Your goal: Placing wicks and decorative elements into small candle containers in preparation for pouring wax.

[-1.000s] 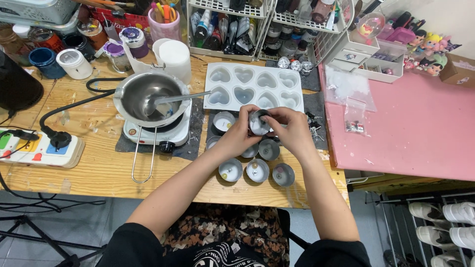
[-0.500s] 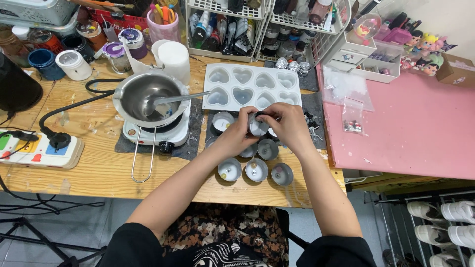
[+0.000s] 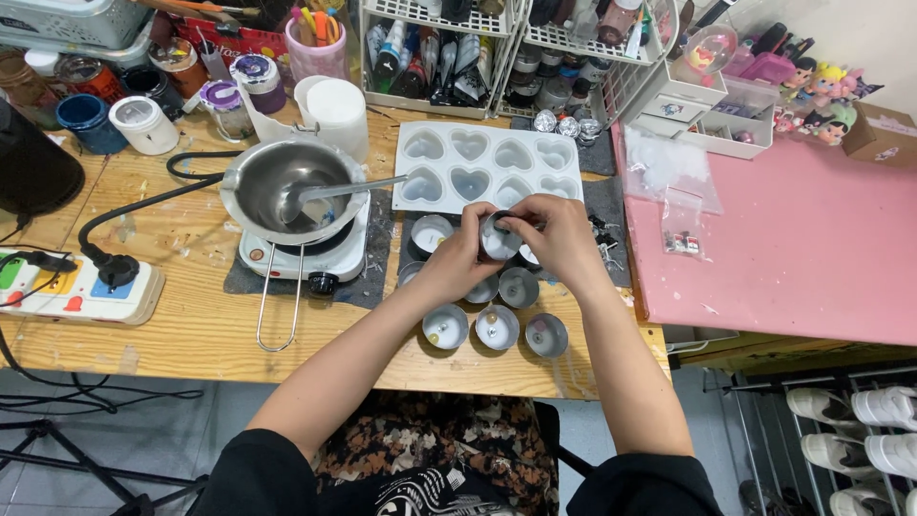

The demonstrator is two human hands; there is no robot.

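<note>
Both hands meet over a cluster of small round metal tins. My left hand (image 3: 459,260) cups one small tin (image 3: 498,239) from the left, tilted toward me. My right hand (image 3: 552,235) pinches the same tin's far rim with its fingertips. Below the hands stand several more tins, among them one with a wick (image 3: 445,327), a middle one (image 3: 498,328) and a right one (image 3: 546,335). Another tin (image 3: 431,232) sits to the left. A white heart-shaped mould tray (image 3: 487,166) lies just beyond the hands.
A steel melting pot with a spoon (image 3: 294,188) rests on a small white hotplate (image 3: 306,253) at left. A power strip (image 3: 67,285) lies on the wooden table (image 3: 181,325). Jars and wire baskets line the back. A pink board (image 3: 802,239) lies to the right.
Hardly anything differs; both hands stay on the same tin in the same spot, with only slight finger shifts.
</note>
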